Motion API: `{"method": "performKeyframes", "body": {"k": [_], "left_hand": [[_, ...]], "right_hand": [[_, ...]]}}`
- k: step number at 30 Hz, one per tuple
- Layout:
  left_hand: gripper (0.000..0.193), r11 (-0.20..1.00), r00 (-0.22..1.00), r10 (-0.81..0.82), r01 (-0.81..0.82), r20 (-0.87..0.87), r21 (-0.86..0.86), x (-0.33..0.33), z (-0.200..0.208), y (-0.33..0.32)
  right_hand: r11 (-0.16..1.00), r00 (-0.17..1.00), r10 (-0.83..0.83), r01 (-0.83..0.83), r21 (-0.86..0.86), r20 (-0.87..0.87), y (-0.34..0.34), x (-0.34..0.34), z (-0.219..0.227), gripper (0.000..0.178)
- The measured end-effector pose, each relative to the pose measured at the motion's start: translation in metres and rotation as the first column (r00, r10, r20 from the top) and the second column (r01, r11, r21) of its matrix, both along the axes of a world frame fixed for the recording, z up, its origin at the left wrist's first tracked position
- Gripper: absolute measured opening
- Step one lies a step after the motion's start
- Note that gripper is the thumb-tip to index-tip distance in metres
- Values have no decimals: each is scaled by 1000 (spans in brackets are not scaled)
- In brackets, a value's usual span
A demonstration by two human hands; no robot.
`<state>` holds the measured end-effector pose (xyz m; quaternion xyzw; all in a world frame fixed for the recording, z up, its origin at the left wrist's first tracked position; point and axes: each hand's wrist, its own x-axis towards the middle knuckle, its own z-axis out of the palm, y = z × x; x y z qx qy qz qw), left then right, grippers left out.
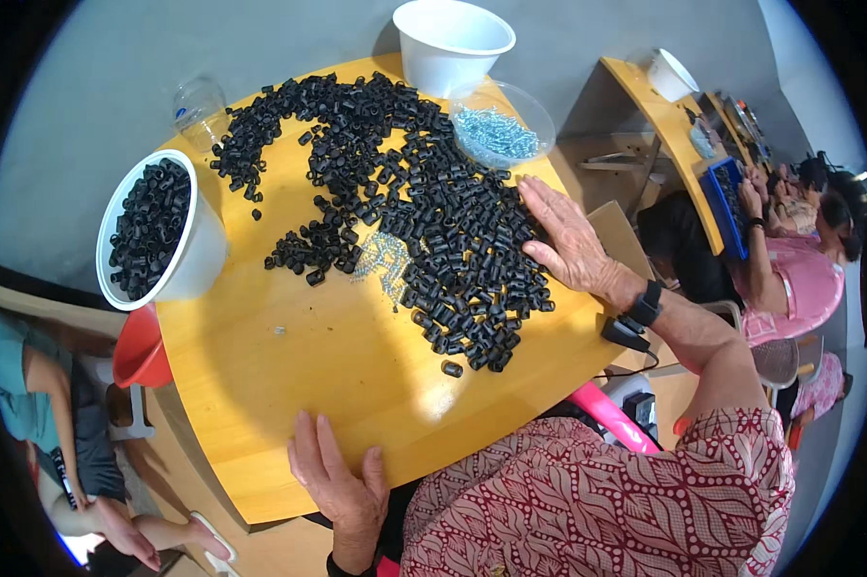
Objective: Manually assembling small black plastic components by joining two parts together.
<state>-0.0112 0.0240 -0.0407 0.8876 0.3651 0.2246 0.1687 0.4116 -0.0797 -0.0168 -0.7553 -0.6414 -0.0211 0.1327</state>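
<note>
Many small black plastic ring-like parts are heaped over the middle and far side of a yellow wooden table. My right hand lies against the right edge of this heap, fingers stretched out and thumb apart, gripping nothing. Flat near the table's front edge rests my left hand, its fingers extended and holding nothing. A patch of small silvery screws lies amid the black parts. One black part sits a little apart at the heap's near end.
A white bucket full of black parts stands at the left edge. At the back are another white tub, a clear bowl of bluish screws and a clear plastic container. People sit at both sides; a blue tray lies on another table.
</note>
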Motion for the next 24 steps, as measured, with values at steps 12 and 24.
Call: {"method": "performKeyframes", "body": {"k": [12,24], "left_hand": [[62,998,999,-24,23,23,66,-4,-6,-2],[67,999,999,25,-27,44,33,3,-3,-4]], "right_hand": [[998,999,-31,32,-54,31,0,-4,0,68],[1000,1000,11,-11,13,-22,-1,-2,0,72]]}}
